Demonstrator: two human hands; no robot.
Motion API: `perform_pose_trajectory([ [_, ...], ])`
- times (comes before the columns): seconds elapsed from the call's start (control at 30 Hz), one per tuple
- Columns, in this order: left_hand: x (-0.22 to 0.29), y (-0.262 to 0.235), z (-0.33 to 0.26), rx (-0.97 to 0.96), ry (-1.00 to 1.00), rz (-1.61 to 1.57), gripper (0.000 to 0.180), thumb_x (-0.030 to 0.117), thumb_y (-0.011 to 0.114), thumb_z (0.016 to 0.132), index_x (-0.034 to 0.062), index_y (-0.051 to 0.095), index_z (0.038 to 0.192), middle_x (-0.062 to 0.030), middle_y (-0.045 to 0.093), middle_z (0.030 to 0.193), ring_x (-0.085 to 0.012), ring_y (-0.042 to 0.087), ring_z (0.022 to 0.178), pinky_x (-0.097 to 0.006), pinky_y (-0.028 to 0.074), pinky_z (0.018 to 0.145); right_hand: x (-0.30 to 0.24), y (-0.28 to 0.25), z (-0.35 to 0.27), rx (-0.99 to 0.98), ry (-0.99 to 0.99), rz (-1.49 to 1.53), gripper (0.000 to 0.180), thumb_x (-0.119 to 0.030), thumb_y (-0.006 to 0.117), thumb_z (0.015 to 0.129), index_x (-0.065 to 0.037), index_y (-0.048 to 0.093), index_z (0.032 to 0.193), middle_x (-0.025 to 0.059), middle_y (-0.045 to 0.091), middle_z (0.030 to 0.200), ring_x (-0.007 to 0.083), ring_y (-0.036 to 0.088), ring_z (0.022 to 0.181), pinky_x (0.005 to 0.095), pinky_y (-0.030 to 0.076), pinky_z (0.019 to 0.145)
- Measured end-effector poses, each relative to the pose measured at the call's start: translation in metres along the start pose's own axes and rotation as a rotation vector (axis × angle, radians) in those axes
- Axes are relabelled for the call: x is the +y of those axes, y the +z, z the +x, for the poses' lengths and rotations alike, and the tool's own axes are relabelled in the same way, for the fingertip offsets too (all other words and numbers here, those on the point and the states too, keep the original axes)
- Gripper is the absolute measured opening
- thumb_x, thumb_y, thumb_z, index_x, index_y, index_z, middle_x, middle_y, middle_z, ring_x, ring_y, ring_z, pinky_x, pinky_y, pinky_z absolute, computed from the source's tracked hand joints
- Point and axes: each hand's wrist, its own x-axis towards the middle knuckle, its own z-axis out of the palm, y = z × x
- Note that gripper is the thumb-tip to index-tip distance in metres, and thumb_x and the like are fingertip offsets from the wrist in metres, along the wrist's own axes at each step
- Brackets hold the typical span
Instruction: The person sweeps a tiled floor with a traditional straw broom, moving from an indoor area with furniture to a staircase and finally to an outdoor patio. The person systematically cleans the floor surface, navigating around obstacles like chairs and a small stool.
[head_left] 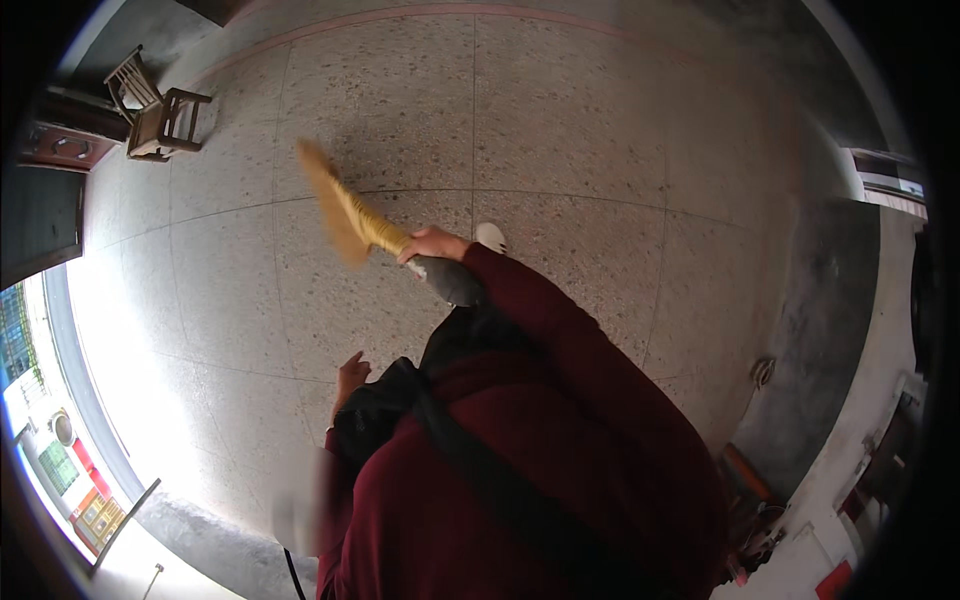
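A short straw broom [377,228] is in my right hand [437,243], whose fingers wrap round its handle. Its tan bristles fan out to the far left over the speckled floor and are smeared by motion. The dark grey end of the handle points back toward my body. My left hand [352,373] hangs low beside my left side, away from the broom. It holds nothing that I can see, and its fingers are partly apart. A white shoe [491,237] shows just past my right wrist.
On the far left a wooden chair [156,115] stands near a dark cabinet [45,215]. Bright light falls through a doorway on the left. A grey wall [820,320] runs along the right, with a small coiled object [763,373] at its foot.
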Motion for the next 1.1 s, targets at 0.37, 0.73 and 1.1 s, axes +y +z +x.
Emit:
perform_pose_trajectory([
  [0.37,0.028,0.101,-0.01,0.125,0.003,-0.28,0.045,0.01,0.056,0.08,-0.0057,0.043,0.12,-0.0028,0.06,0.073,-0.0098,0.056,0.064,-0.024,0.046,0.062,0.093,-0.205,-0.203,0.143,0.158,0.185,0.04,-0.019,0.063,0.074,-0.005,0.052,0.11,0.0071,0.057,0.07,0.0149,0.056,0.053,0.0285,0.047,0.047],
  [0.73,0.26,0.352,-0.018,-0.014,0.308,0.181,0.039,0.017,0.057,0.081,0.0029,0.05,0.117,-0.0101,0.063,0.084,-0.0139,0.058,0.076,-0.028,0.046,0.07,0.17,-0.523,-0.47,0.683,0.232,0.107,0.048,-0.018,0.068,0.067,-0.006,0.055,0.112,0.0086,0.058,0.075,0.0153,0.056,0.05,0.0279,0.047,0.046],
  [1.1,0.183,0.444,-0.088,0.068,0.145,0.189,0.043,0.018,0.057,0.08,0.0017,0.048,0.119,-0.0097,0.064,0.082,-0.0135,0.057,0.073,-0.027,0.045,0.069,0.187,-0.641,-0.473,0.935,-0.038,-0.406,0.043,-0.026,0.071,0.058,-0.002,0.061,0.092,0.0082,0.063,0.076,0.0184,0.058,0.068,0.0305,0.044,0.063],
])
